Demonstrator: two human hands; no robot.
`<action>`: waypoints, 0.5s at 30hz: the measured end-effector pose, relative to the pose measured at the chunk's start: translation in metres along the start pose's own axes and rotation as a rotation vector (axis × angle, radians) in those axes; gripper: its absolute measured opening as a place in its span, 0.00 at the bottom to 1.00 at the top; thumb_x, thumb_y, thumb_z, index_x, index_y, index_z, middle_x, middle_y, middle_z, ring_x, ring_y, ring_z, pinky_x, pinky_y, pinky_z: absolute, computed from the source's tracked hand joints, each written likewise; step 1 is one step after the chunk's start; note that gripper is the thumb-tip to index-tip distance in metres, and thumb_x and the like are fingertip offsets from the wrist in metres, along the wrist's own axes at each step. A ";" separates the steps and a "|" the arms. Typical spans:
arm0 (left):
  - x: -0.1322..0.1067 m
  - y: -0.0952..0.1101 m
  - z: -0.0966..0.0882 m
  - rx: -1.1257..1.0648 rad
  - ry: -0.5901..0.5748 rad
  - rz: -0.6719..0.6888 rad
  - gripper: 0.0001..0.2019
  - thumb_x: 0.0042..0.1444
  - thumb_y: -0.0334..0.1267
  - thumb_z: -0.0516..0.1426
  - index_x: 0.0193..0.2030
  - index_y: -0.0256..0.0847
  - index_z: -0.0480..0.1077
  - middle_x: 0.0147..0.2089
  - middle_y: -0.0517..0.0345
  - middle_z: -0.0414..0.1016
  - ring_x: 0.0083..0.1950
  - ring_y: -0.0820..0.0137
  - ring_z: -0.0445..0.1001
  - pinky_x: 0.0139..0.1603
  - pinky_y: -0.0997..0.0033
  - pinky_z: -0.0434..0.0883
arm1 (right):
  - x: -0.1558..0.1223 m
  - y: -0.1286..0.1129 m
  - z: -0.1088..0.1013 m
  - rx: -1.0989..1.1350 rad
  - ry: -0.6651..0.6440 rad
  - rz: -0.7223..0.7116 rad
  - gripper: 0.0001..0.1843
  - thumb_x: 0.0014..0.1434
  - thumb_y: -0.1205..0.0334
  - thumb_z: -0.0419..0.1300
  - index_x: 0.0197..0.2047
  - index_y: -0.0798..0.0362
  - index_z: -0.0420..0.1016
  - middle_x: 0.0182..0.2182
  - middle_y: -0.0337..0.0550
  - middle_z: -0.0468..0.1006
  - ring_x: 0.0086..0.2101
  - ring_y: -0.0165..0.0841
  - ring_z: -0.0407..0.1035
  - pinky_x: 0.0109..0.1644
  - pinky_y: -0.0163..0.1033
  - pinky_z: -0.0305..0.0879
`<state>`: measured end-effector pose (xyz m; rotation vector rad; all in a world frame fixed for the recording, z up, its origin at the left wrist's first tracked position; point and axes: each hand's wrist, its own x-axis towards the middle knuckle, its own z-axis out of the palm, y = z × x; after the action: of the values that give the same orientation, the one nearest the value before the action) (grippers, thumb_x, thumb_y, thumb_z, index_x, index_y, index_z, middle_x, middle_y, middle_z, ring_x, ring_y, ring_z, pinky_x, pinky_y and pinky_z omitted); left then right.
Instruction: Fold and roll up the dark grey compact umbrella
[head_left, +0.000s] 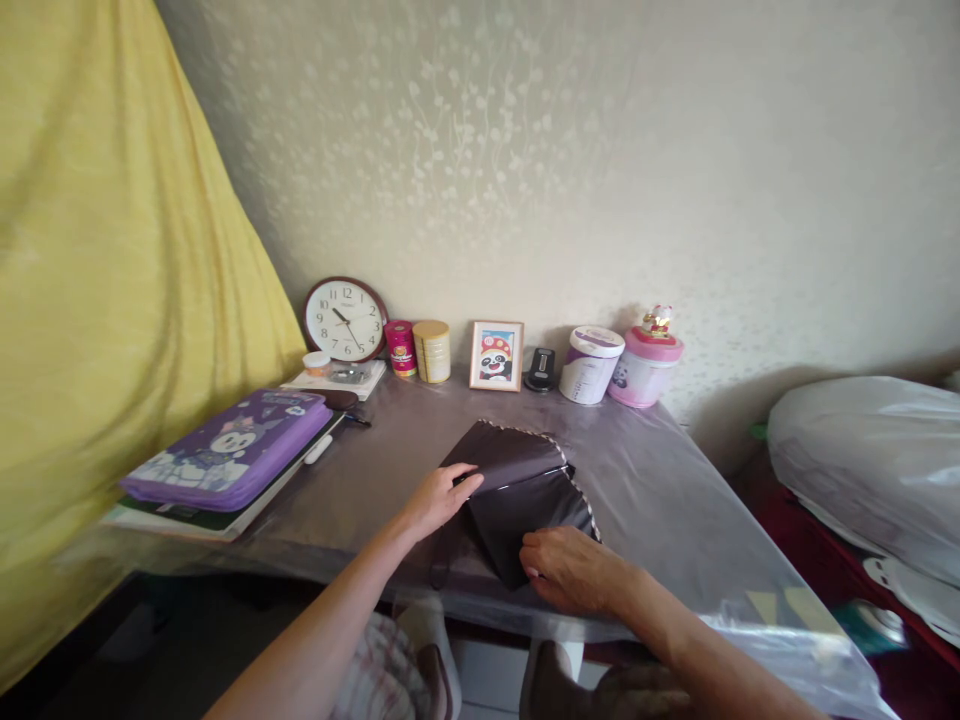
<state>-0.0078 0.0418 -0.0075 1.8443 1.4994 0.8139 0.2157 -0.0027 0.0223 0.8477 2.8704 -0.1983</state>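
Observation:
A dark folding umbrella (pixel 517 458) lies on the table in front of me, its canopy loosely folded and edged with a black-and-white trim. A thin pale rib shows between two of its folds. My left hand (pixel 442 497) grips the umbrella at its left side, thumb and fingers around the bundle. Closer to me, my right hand (pixel 566 568) is closed on the lower right part of the fabric, with its fingers curled in. Under the left forearm, a thin dark loop hangs near the table's front edge. The umbrella's handle is hidden.
At the left, a purple case (pixel 232 450) rests on books. Along the wall stand a clock (pixel 346 320), two cans (pixel 431 352), a framed panda picture (pixel 496 356), a small black stand (pixel 541 368) and two tubs (pixel 592 366). Clear plastic covers the table (pixel 675 500).

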 end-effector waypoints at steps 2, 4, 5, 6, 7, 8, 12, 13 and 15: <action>0.000 -0.001 0.000 0.011 0.000 0.007 0.24 0.54 0.52 0.48 0.49 0.41 0.70 0.51 0.52 0.72 0.52 0.64 0.69 0.52 0.69 0.62 | 0.000 0.001 -0.004 0.001 0.024 0.012 0.08 0.52 0.70 0.51 0.29 0.55 0.70 0.29 0.44 0.74 0.28 0.30 0.67 0.29 0.33 0.56; 0.000 -0.001 0.000 0.019 0.000 0.012 0.23 0.54 0.52 0.48 0.49 0.41 0.70 0.50 0.53 0.73 0.51 0.64 0.69 0.51 0.69 0.62 | -0.001 0.004 -0.011 0.003 0.081 0.041 0.07 0.52 0.71 0.51 0.30 0.54 0.70 0.29 0.42 0.74 0.28 0.29 0.67 0.29 0.33 0.55; 0.000 -0.001 0.000 0.023 0.000 0.014 0.23 0.54 0.52 0.48 0.49 0.41 0.70 0.50 0.53 0.73 0.51 0.64 0.70 0.51 0.69 0.63 | -0.001 0.006 -0.015 0.006 0.117 0.057 0.07 0.52 0.71 0.51 0.31 0.54 0.69 0.30 0.42 0.74 0.28 0.29 0.66 0.29 0.33 0.55; 0.000 -0.001 0.000 0.026 0.000 0.016 0.23 0.54 0.52 0.48 0.49 0.41 0.70 0.50 0.53 0.73 0.50 0.64 0.70 0.51 0.69 0.63 | -0.001 0.008 -0.019 0.010 0.155 0.071 0.07 0.52 0.71 0.50 0.32 0.54 0.68 0.30 0.41 0.74 0.28 0.29 0.66 0.30 0.33 0.55; 0.000 -0.001 0.000 0.030 0.001 0.019 0.23 0.54 0.52 0.48 0.49 0.41 0.70 0.50 0.54 0.73 0.50 0.64 0.70 0.50 0.69 0.63 | -0.001 0.010 -0.024 0.017 0.191 0.084 0.07 0.53 0.71 0.50 0.33 0.53 0.68 0.30 0.41 0.74 0.28 0.29 0.66 0.30 0.33 0.55; 0.000 0.000 0.000 0.034 0.001 0.022 0.23 0.54 0.52 0.48 0.49 0.41 0.70 0.50 0.54 0.73 0.49 0.64 0.71 0.50 0.69 0.63 | 0.000 0.012 -0.029 0.024 0.222 0.096 0.07 0.53 0.71 0.50 0.34 0.53 0.67 0.30 0.40 0.73 0.28 0.29 0.66 0.30 0.33 0.55; -0.002 0.002 0.000 0.049 0.002 0.037 0.22 0.54 0.52 0.48 0.49 0.42 0.70 0.48 0.54 0.74 0.47 0.63 0.71 0.49 0.67 0.64 | 0.004 0.016 -0.045 0.022 0.327 0.142 0.05 0.56 0.70 0.49 0.35 0.53 0.63 0.28 0.38 0.72 0.25 0.27 0.64 0.29 0.32 0.53; -0.002 0.002 0.000 0.052 0.003 0.042 0.22 0.54 0.51 0.48 0.49 0.42 0.70 0.48 0.54 0.74 0.47 0.63 0.71 0.48 0.67 0.64 | 0.006 0.016 -0.048 0.015 0.349 0.151 0.05 0.57 0.69 0.48 0.35 0.53 0.63 0.27 0.38 0.72 0.24 0.26 0.63 0.29 0.31 0.53; -0.003 0.002 0.000 0.056 0.006 0.055 0.21 0.55 0.50 0.47 0.49 0.43 0.70 0.49 0.54 0.73 0.47 0.64 0.72 0.48 0.68 0.64 | 0.009 0.017 -0.053 -0.012 0.392 0.170 0.05 0.58 0.68 0.47 0.36 0.54 0.62 0.27 0.38 0.71 0.23 0.25 0.62 0.27 0.31 0.51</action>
<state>-0.0068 0.0389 -0.0058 1.9327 1.4948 0.8111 0.2122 0.0247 0.0709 1.2456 3.1208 0.0075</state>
